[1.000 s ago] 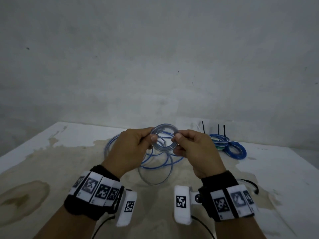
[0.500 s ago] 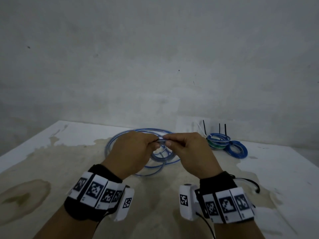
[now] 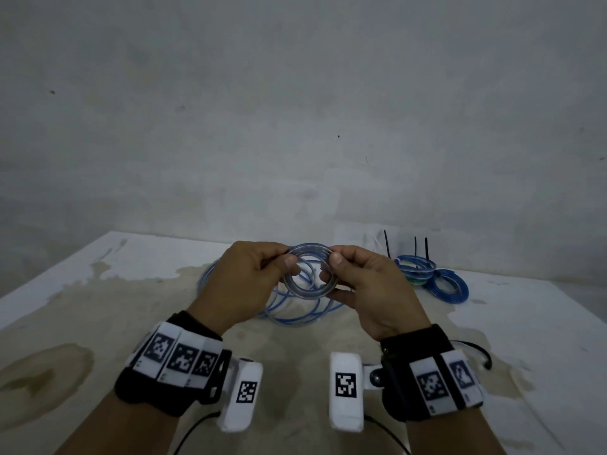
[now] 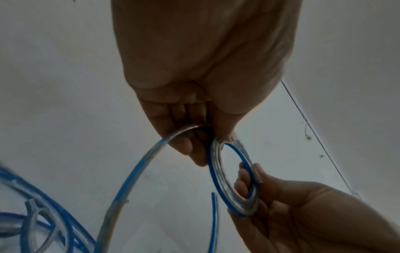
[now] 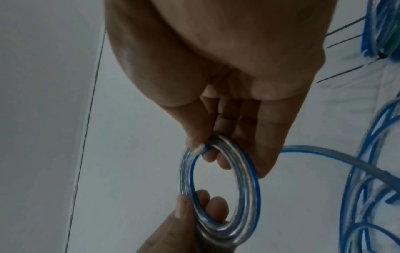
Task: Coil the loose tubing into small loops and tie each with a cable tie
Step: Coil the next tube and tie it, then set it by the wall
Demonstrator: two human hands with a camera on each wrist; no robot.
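A small coil of clear tubing with a blue stripe hangs upright in the air between my two hands, above the table. My left hand pinches the coil's left side between thumb and fingers. My right hand pinches its right side. The left wrist view shows the coil under my left hand, with a length of tubing trailing down from it. From the right wrist, the coil has several turns held by my right hand. Loose tubing lies below.
Finished blue coils lie at the back right of the stained white table, with black cable ties standing up from them. A grey wall rises just behind the table.
Half a second ago the coil lay edge-on between hands held close together. It is now turned upright to face me, and the hands have moved slightly apart.
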